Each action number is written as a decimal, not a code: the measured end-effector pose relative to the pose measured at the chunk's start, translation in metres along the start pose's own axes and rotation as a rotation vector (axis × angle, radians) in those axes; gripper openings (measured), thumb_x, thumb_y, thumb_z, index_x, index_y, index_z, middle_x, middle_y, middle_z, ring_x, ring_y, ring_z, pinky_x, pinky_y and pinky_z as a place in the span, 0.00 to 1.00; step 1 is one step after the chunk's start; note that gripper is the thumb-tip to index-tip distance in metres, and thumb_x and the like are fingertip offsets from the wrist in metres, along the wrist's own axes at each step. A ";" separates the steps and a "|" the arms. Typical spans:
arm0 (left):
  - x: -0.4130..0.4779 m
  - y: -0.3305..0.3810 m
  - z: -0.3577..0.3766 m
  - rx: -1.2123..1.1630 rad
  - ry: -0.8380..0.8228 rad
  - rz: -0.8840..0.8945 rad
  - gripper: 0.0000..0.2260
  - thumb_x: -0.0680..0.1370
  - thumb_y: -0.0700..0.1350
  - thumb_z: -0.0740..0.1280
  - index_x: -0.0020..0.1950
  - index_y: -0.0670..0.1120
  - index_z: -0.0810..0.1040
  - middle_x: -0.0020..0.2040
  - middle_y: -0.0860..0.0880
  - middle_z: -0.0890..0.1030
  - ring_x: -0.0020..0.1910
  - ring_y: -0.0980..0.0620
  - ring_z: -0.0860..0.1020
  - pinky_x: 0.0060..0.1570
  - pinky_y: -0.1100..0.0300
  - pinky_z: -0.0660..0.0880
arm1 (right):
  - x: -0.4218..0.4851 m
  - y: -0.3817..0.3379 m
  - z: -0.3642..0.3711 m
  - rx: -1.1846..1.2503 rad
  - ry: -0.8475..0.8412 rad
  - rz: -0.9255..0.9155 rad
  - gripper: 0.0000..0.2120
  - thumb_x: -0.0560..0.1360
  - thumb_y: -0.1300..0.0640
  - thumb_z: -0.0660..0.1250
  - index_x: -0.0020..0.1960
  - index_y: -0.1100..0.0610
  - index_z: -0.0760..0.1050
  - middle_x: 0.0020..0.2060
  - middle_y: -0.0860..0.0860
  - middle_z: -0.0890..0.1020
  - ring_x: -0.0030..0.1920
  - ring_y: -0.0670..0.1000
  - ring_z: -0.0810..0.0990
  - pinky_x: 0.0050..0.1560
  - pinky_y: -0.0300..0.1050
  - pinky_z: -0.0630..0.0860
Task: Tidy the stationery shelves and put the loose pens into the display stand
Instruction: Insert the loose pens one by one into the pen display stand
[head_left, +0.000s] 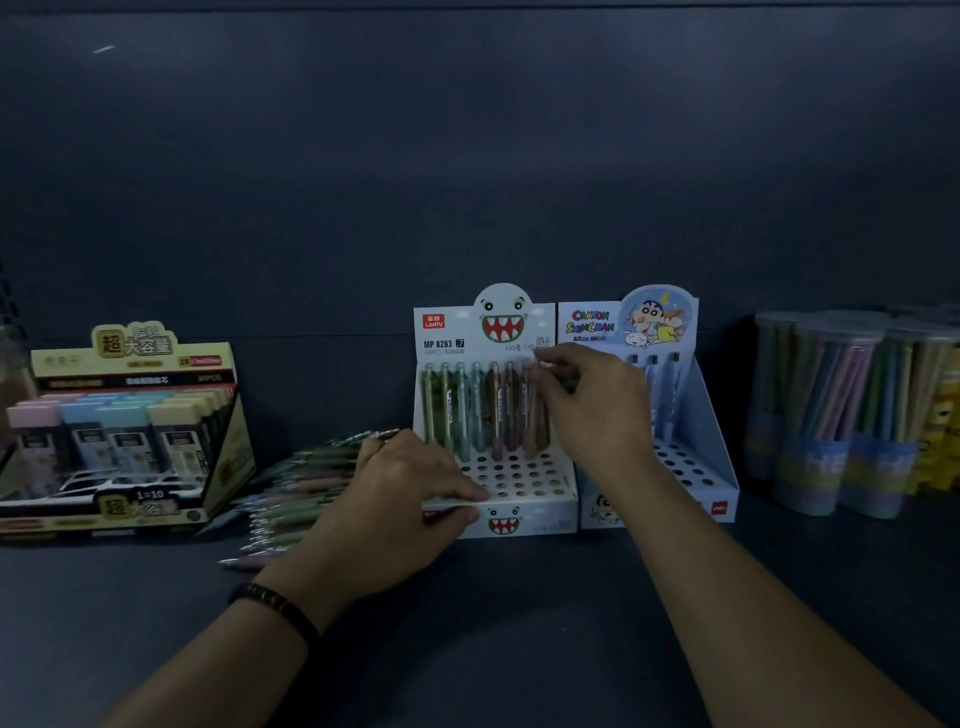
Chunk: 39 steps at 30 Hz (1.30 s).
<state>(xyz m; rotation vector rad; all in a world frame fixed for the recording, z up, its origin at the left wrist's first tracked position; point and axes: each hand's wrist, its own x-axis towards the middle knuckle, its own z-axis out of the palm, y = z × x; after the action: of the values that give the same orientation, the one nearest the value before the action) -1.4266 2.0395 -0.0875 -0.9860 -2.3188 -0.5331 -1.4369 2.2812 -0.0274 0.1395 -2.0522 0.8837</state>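
A white display stand (524, 480) with a monster face stands mid-shelf, its back row filled with several upright green and brown pens (470, 402). My right hand (592, 400) pinches the top of a pinkish pen (531, 410) at the right end of that row. My left hand (410, 486) rests on the stand's front left corner, thumb on its front edge, and seems to hold a pen whose tip sticks out behind the fingers. Several loose pens (291, 486) lie in a heap on the shelf just left of the stand.
A blue cartoon-print pen stand (691, 467) adjoins the white stand on the right. Clear tubs of coloured pencils (841, 415) stand at the far right. A yellow display box of pastel lead cases (124, 431) sits at the left. The dark shelf back wall rises behind.
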 end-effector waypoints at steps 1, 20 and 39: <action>0.000 0.001 0.000 -0.002 0.001 0.001 0.09 0.78 0.58 0.74 0.58 0.64 0.85 0.51 0.69 0.79 0.57 0.63 0.72 0.64 0.58 0.62 | 0.000 -0.001 -0.002 -0.045 -0.010 -0.002 0.11 0.80 0.49 0.72 0.61 0.48 0.85 0.50 0.46 0.89 0.51 0.47 0.86 0.55 0.50 0.83; -0.011 -0.048 -0.055 -0.013 0.370 -0.463 0.13 0.74 0.44 0.76 0.50 0.62 0.80 0.42 0.65 0.81 0.41 0.59 0.76 0.45 0.54 0.77 | -0.009 -0.021 -0.003 -0.002 -0.092 -0.039 0.11 0.82 0.53 0.67 0.63 0.47 0.81 0.26 0.41 0.77 0.31 0.40 0.78 0.38 0.42 0.75; -0.020 -0.068 -0.043 0.256 -0.101 -0.548 0.06 0.78 0.59 0.70 0.45 0.73 0.79 0.48 0.66 0.75 0.54 0.49 0.70 0.62 0.43 0.68 | -0.035 -0.034 0.022 0.249 -0.418 -0.071 0.06 0.81 0.55 0.72 0.50 0.46 0.86 0.32 0.51 0.81 0.33 0.51 0.79 0.35 0.38 0.77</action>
<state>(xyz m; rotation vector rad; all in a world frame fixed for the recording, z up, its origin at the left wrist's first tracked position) -1.4516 1.9607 -0.0766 -0.2548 -2.6669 -0.3820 -1.4162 2.2342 -0.0439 0.5703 -2.2898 1.1365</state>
